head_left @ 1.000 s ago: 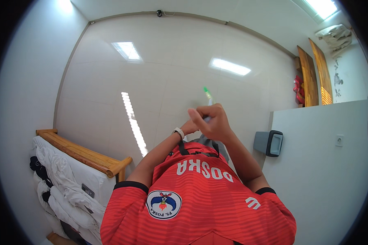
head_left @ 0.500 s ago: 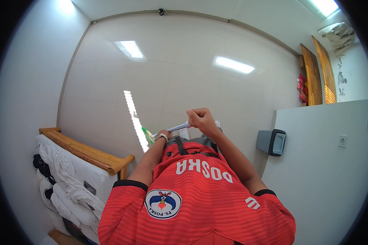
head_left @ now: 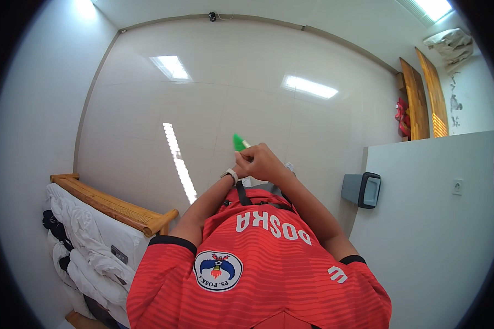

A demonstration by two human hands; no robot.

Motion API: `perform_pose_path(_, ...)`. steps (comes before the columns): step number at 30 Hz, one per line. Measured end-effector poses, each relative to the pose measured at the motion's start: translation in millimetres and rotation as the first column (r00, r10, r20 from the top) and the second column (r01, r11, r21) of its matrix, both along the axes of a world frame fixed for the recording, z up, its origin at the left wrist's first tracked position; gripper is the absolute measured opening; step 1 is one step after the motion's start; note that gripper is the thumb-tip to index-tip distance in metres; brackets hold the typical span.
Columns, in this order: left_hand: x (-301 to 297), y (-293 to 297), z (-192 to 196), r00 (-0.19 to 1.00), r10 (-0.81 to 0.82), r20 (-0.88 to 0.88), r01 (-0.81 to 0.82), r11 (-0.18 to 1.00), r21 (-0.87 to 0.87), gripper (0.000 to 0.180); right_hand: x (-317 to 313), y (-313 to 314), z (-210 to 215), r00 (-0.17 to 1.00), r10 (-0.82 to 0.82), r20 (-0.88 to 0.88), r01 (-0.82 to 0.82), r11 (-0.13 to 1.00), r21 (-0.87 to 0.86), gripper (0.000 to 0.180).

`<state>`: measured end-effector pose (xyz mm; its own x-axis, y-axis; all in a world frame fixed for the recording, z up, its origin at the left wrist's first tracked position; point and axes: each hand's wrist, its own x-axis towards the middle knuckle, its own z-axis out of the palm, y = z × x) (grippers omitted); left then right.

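A broom with a green, wedge-shaped head (head_left: 239,142) shows just beyond my hands, over the pale floor. A short pale piece joins the head on its right side. My right hand (head_left: 262,162) is closed in a fist, uppermost, round the broom's handle; the handle itself is hidden beneath the hands. Close against it on the left, my left hand (head_left: 239,166) is closed too, lower down and partly covered by the right. A pale watch or band (head_left: 230,175) circles my left wrist.
Shiny floor tiles (head_left: 126,120) spread ahead. A wooden-framed bed (head_left: 115,205) with rumpled white bedding stands at left. On the right are a grey bin (head_left: 361,189) beside a white partition (head_left: 422,219), and wooden boards (head_left: 415,98) near a red object (head_left: 402,117).
The green head has swung from the left of my left hand to beyond both hands. My hands have come together, and the light grey handle seen between them is now hidden.
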<state>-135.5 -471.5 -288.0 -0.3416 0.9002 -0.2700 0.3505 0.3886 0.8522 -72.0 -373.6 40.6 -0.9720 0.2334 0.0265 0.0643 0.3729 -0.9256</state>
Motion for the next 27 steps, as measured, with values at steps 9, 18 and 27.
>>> perform_pose_path(9, 3, 10, 72, 0.982, -0.113, 0.151, 0.047, 0.923, 0.383, 0.057, -15, 41, -116, 0.995, 0.054, 0.083, -0.07, 0.975, 0.21, 0.028)
perform_pose_path(18, -1, -9, 112, 0.956, 0.113, 0.269, -0.048, 0.97, -0.238, 0.078, -28, 57, -80, 0.997, -0.075, 0.022, 0.063, 0.932, 0.357, 0.03)
perform_pose_path(27, -2, -1, 35, 0.959, 0.17, 0.229, -0.167, 0.985, -0.033, 0.099, -20, 7, 68, 0.943, -0.235, -0.237, 0.241, 0.97, -0.002, 0.036)
